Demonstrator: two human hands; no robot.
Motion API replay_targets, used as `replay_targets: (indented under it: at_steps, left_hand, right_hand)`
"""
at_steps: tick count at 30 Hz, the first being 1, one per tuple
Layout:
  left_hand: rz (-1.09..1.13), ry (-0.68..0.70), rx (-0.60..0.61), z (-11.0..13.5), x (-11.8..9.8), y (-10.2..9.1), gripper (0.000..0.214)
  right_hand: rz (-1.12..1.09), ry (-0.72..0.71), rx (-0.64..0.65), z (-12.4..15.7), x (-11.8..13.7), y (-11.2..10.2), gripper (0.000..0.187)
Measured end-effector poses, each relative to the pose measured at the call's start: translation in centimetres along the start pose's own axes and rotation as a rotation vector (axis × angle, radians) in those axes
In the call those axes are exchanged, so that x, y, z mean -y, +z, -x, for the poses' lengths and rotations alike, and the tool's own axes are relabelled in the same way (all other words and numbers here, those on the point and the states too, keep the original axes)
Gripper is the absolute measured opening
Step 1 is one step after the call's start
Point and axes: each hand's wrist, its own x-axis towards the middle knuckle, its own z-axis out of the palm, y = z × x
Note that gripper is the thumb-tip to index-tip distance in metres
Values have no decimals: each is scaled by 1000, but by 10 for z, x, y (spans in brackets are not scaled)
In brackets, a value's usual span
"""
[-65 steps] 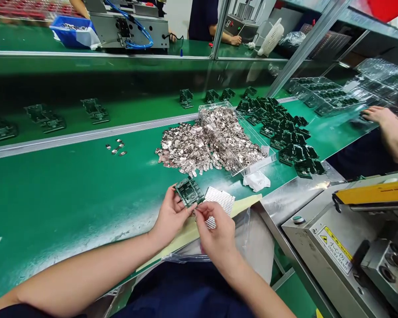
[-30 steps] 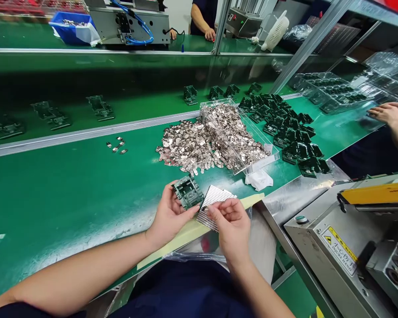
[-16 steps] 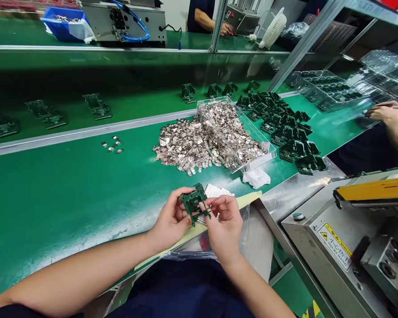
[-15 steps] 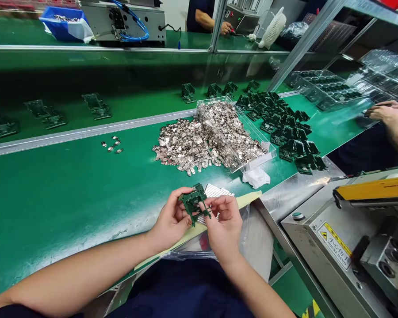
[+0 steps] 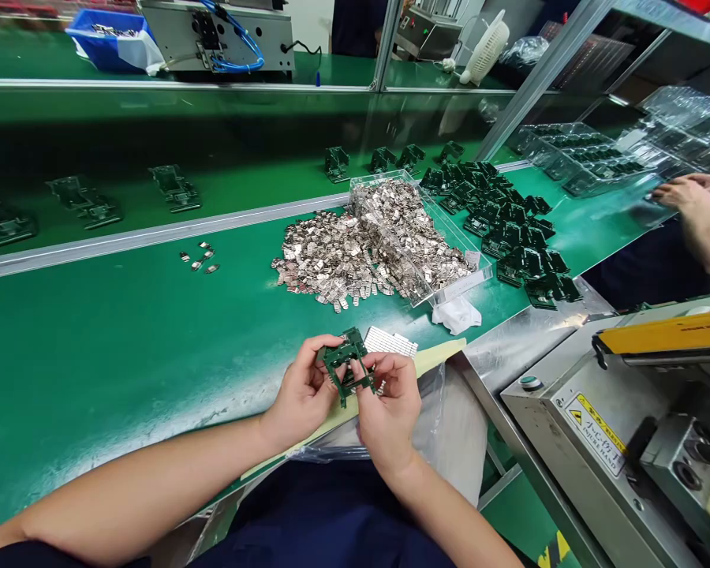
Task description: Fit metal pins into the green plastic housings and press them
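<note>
Green frame, one, held in two hands over the front edge of the desk.
Green frame (image 5: pixel 350 344): left hand (image 5: pixel 301 386) pinches its left side; right hand (image 5: pixel 394 402) has thumb and fingers closed on the opposite side, apparently to steady it; anything smaller between those fingers is hidden from me. White ruled sheet (image 5: pixel 384 341): partly behind the frame, by the desk's (image 5: pixel 124 363) front edge, likely for short reach. Small metal pieces (image 5: pixel 323 256): heaped mid-desk, spilling beside a clear tray (image 5: pixel 461 289), whose walls presumably contain the rest. More green frames (image 5: pixel 512 229): massed toward the desk's right edge, seemingly kept apart from the metal. Warning label (image 5: pixel 596 432), on the machine (image 5: pixel 544 418) right of the desk: Chinese characters above "INJURE HAND"; yellow band too small to read surely.
</note>
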Motion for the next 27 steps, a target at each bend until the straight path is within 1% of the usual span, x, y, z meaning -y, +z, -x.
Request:
replay_targets:
  at_steps: [2, 3, 4, 6, 9, 14, 21, 25, 27]
  left_hand:
    - [3, -33, -35, 0, -1, 1, 27]
    - [8, -50, -48, 1, -2, 1, 27]
    - [11, -63, -58, 1, -2, 1, 28]
    - [6, -78, -72, 2, -4, 2, 28]
    - [-30, -73, -79, 3, -6, 3, 26]
    - [-87, -46, -67, 4, -8, 4, 25]
    - [-132, -23, -65, 8, -14, 9, 25]
    - [-127, -53, -33, 13, -15, 15, 26]
    - [-133, -63, -19, 16, -16, 19, 26]
  right_hand:
    - [40, -32, 20, 0, -1, -3, 14]
    - [41, -24, 40, 0, 0, -4, 11]
    - [26, 5, 66, 0, 2, -5, 10]
    - [-39, 110, 113, -1, 8, -6, 13]
    - [-136, 259, 125, -4, 17, -5, 19]
    - [-215, 358, 121, -7, 20, -5, 27]
    - [-286, 374, 112, -3, 19, -11, 35]
    - [-285, 366, 65, 5, 19, -15, 37]
    - [-291, 360, 54, 10, 17, -21, 38]
